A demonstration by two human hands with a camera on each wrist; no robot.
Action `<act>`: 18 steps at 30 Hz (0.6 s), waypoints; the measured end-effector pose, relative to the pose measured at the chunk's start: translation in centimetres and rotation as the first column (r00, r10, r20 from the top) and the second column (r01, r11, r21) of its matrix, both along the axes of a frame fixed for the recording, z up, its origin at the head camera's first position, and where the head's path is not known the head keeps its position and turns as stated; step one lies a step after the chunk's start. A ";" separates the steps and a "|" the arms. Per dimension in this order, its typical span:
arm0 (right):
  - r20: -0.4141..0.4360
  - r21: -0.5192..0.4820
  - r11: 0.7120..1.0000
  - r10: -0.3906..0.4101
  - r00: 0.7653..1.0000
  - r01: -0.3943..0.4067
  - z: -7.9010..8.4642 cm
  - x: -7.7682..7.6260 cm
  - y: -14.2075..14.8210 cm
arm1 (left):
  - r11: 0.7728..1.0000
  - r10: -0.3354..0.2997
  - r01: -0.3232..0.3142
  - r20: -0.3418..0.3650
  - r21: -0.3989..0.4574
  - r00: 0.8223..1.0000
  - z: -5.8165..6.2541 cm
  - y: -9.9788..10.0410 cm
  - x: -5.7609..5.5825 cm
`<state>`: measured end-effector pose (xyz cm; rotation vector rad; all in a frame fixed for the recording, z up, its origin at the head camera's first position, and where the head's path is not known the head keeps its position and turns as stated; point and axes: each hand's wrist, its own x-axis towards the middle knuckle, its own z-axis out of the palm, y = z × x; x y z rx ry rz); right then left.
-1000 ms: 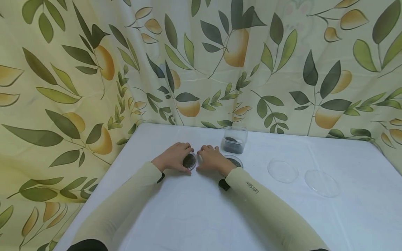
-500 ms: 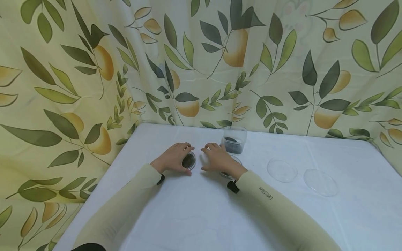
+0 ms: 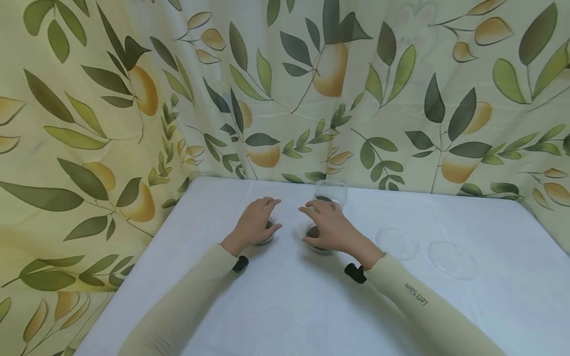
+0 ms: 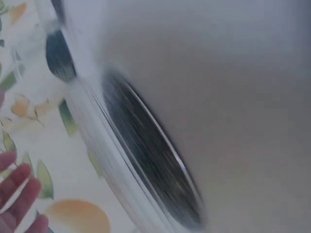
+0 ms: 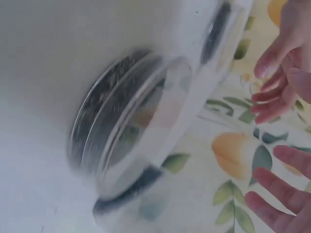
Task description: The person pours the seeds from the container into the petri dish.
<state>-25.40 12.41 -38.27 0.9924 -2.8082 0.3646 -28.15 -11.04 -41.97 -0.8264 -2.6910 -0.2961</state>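
In the head view my left hand [image 3: 253, 223] hovers over a small round clear dish [image 3: 266, 241] with dark contents, which it partly hides. Its fingers are spread and hold nothing. My right hand [image 3: 334, 228], thumb and fingers apart, is over a second round dish [image 3: 321, 251] of dark material and covers most of it. The left wrist view has a blurred dish [image 4: 150, 150] beside relaxed fingers [image 4: 19, 194]. In the right wrist view a dish [image 5: 104, 104] with dark contents lies apart from the outstretched fingers [image 5: 279, 191].
Behind the right hand stands a clear square container [image 3: 334, 190] with dark material, partly hidden. Two clear round lids [image 3: 397, 242] [image 3: 452, 260] lie on the right of the white-covered table [image 3: 276, 311]. A patterned curtain [image 3: 294, 99] hangs along the back and left.
The left hand has let go of its dish and risen over it. My right hand has moved rightward, away from the left dish and over the other one.
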 end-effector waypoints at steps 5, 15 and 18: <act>-0.080 -0.051 0.999 -0.005 0.997 0.000 0.9 1.1 2.4 | 0.993 0.004 0.004 -0.066 0.117 0.998 0.0 1.8 0.0; -0.110 -0.071 0.994 -0.091 0.990 0.083 1.1 3.0 7.9 | 0.986 -0.046 0.046 -0.006 0.157 0.999 0.7 4.4 -0.8; -0.080 -0.058 0.989 -0.140 0.987 0.135 0.8 3.4 9.8 | 0.991 -0.034 0.026 0.062 0.134 0.997 0.7 4.9 -1.4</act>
